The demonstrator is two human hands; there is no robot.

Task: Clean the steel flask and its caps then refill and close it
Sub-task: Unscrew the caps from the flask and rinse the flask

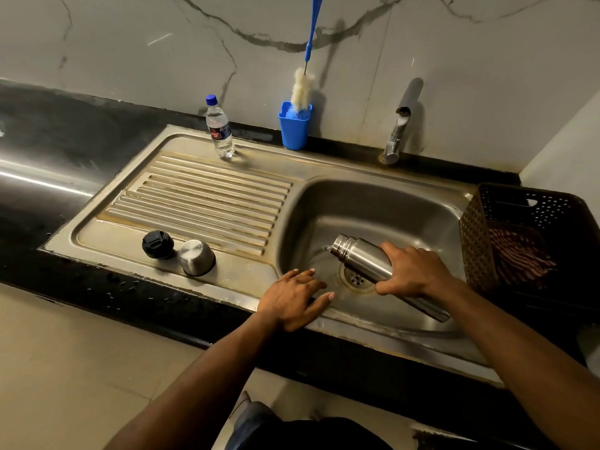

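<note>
My right hand (417, 271) grips the steel flask (363, 259) around its middle, tilted over the sink basin (357, 209) with its open neck pointing left and down. Water runs out of the neck toward the drain (357, 280). My left hand (297, 297) rests flat with straight fingers on the sink's front rim, holding nothing. On the drainboard (207, 196) to the left stand the black inner cap (158, 244) and the steel cup cap (196, 257), upside down, side by side.
A plastic water bottle (220, 128) with a blue lid stands at the back of the drainboard. A blue holder (294, 126) carries a long bottle brush (303, 87). The tap (402, 121) is at the back right. A brown perforated basket (519, 235) with a cloth sits right of the sink.
</note>
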